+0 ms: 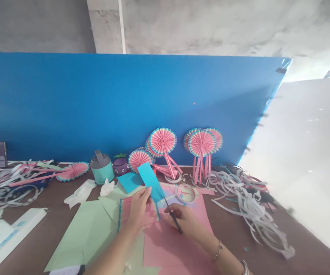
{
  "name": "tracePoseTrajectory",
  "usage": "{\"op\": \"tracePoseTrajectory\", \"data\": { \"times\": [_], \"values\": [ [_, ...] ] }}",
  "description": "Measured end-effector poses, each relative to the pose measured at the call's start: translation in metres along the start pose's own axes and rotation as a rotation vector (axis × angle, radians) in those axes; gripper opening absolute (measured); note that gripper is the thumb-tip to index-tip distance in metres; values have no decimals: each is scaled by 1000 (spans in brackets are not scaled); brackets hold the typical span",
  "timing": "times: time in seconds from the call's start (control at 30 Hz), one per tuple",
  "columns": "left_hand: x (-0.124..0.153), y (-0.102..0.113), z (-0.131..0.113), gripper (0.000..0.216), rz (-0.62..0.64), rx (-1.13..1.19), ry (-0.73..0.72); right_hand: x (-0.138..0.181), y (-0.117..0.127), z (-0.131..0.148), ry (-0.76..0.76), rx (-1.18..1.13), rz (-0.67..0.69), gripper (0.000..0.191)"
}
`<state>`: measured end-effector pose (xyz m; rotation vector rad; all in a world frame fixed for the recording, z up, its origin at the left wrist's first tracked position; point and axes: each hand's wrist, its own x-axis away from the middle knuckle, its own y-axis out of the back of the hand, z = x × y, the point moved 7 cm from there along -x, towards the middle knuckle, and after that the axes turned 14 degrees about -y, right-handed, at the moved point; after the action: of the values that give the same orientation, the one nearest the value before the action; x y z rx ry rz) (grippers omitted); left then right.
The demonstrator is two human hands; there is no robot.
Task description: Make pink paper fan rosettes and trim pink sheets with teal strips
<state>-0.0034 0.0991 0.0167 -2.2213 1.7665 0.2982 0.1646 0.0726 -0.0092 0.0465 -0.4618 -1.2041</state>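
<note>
My left hand (139, 208) pinches the lower end of a turquoise paper strip (151, 181) that stands tilted up over the table. My right hand (183, 220) is closed round a thin dark tool (173, 215), probably small scissors, whose tip meets the strip's lower edge. Both hands hover over a pink paper sheet (176, 244) that has a turquoise-edged pleated piece lying on it. Pale green paper sheets (87, 229) lie to the left of the pink one.
Finished pink-and-turquoise paper fans (202, 144) lean on the blue board (96, 103) behind. A tape roll (185, 192), a teal tape dispenser (102, 167), a purple toy (120, 165) and heaps of white paper trimmings (250, 206) are on the brown table. A white panel stands at the right.
</note>
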Motion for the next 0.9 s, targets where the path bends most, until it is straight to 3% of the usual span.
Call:
{"op": "tracePoseTrajectory", "data": {
  "times": [0.9],
  "values": [
    [3,-4,3,48,24,43,51,-3,1,-6,32,24,-27,35]
  ]
}}
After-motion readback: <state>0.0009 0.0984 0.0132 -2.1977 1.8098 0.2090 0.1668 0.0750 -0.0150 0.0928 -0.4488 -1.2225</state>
